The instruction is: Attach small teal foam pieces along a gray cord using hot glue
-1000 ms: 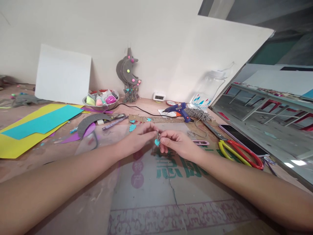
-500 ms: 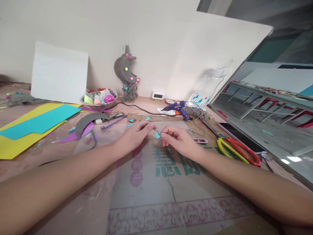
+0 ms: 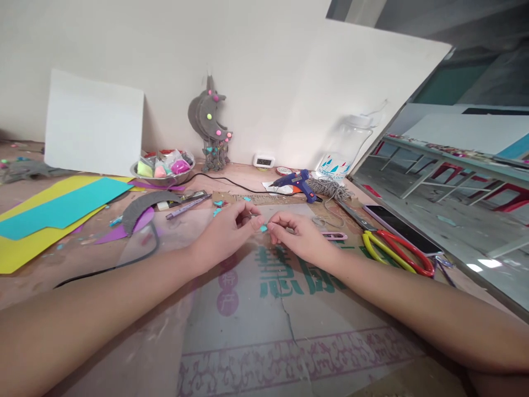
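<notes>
Head view: small teal foam piece (image 3: 263,227) pinched between both hands' fingers (image 3: 257,221).

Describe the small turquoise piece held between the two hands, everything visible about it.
The turquoise piece is a tiny flat cutout, seemingly foam or felt, matching the scraps near the cardboard strip. Only a sliver shows, so its outline cannot be told. It is pinched between the fingertips of the left hand and the right hand, just above the printed plastic sheet. Whether a thin cord joins it is unclear.
</notes>
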The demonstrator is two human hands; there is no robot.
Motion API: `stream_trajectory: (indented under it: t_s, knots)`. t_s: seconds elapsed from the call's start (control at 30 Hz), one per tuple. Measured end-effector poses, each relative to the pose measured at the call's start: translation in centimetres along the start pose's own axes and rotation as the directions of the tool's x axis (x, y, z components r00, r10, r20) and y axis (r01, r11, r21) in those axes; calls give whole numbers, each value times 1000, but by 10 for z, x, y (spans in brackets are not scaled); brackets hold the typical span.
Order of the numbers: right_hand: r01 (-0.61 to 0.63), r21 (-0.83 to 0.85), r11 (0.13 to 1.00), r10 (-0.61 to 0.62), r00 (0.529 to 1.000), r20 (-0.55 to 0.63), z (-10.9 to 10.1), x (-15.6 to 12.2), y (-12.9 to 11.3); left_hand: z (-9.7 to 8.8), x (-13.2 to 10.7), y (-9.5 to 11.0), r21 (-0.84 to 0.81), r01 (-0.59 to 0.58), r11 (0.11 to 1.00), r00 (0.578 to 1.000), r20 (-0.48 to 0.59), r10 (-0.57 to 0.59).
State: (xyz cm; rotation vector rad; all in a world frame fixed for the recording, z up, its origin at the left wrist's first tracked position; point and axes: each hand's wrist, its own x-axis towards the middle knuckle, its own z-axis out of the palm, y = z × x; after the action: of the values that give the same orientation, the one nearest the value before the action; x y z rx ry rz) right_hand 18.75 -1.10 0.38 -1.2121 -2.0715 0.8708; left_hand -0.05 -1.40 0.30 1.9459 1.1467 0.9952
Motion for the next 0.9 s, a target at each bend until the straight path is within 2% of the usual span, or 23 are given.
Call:
stream_trajectory:
  t_s: [0.17, 0.47, 0.57, 0.73, 0.9]
  knots:
    - [11, -19, 1000, -11, 1000, 20, -2, -1, -2, -1, 1, 0, 90, -33, 995, 999, 16, 32]
    - [82, -112, 990, -70, 992, 104, -1, 0, 1, -2, 1, 0, 91, -131, 987, 991, 43, 128]
    - [85, -101, 991, -73, 991, 116, 0, -2, 1, -2, 0, -1, 89, -122, 988, 992, 26, 121]
    - [52, -121, 991, -50, 999, 22, 0, -2, -3, -2, 1, 0, 89, -18, 996, 1000, -12, 19]
    - [4, -87, 996, -6, 1000, -26, -2, -1, -6, -2, 1, 0, 99, -29, 995, 1000, 0, 29]
